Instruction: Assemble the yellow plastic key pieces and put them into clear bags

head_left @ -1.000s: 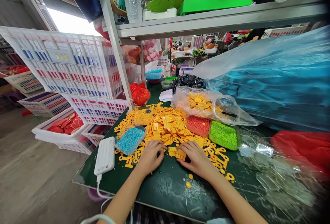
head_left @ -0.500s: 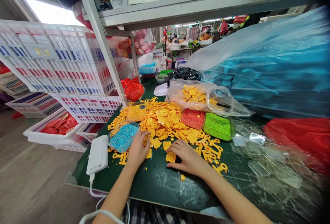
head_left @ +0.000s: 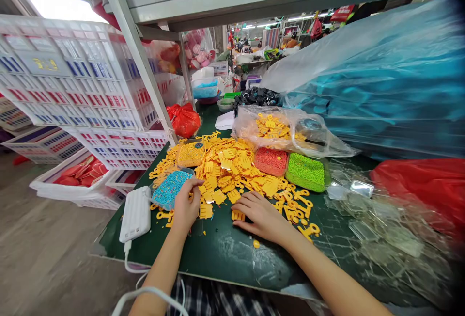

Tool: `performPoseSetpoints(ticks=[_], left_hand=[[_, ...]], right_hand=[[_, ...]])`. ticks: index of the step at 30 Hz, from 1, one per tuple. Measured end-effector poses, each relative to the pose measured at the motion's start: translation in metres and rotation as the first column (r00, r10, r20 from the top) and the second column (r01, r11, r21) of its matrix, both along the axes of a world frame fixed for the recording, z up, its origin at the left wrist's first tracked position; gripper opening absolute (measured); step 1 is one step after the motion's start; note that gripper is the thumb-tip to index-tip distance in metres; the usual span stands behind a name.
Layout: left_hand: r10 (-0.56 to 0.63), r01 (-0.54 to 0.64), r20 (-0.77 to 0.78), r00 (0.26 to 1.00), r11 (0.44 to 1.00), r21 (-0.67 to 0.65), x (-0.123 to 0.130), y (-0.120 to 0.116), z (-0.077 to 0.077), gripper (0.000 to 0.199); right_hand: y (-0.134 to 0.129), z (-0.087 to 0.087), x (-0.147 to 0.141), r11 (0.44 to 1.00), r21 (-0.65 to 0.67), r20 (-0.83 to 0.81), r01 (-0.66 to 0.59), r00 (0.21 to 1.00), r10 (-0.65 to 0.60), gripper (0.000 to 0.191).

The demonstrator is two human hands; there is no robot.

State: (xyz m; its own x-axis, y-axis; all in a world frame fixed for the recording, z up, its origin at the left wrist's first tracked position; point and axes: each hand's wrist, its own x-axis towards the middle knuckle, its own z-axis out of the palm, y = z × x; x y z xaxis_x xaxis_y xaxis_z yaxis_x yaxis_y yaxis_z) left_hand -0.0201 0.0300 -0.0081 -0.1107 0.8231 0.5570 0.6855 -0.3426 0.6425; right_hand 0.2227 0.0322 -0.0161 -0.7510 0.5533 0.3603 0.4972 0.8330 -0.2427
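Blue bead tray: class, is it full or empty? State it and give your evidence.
Full: the tray is packed with blue beads up to its rim, and no bare bottom shows.

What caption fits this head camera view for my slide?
Head view: left hand at a tray of blue beads, right hand by scattered yellow plastic pieces on a dark green table.
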Motion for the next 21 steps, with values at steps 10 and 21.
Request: performPoseSetpoints(ticks=[10, 21], left_hand=[[-0.185, 0.180, -0.079, 0.980, 0.982, -0.061, 0.005, -0.005, 0.000, 0.023], [-0.414, 0.349, -0.237, 0.879, 0.896, -0.273, 0.010, -0.007, 0.003, 0.030]], right_hand=[[0.005, -0.004, 0.000, 0.954, 0.036, -0.024, 0.298, 0.955, -0.297, 0.030], [0.011, -0.009, 0.001, 0.886, 0.019, 0.012, 0.463, 0.886, -0.463, 0.029]])
